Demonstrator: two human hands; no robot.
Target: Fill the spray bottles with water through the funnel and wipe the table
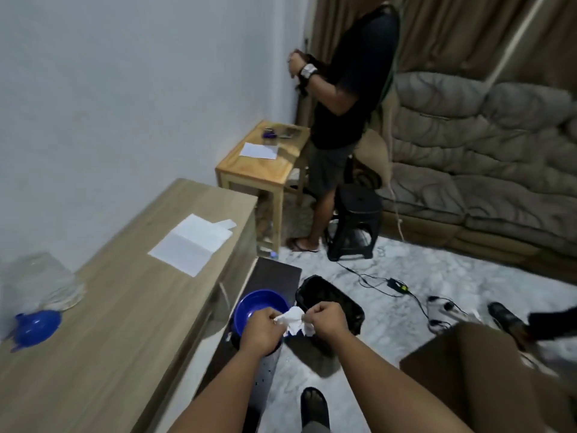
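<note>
Both my hands hold a crumpled white tissue (293,320) between them, above the floor beside the wooden table (118,323). My left hand (263,328) pinches its left end and my right hand (326,320) grips its right end. Just behind my left hand sits a blue bowl (257,307) on a dark low bench (274,276). A blue funnel (34,329) lies on the table at the far left, next to a clear plastic bag (37,282). No spray bottle is plainly visible.
A black bin (337,298) stands on the floor behind the tissue. White paper sheets (193,242) lie on the table. A person (343,98) stands by a small wooden side table (265,164) and black stool (356,223). Sofa, cables and a brown box (487,379) lie to the right.
</note>
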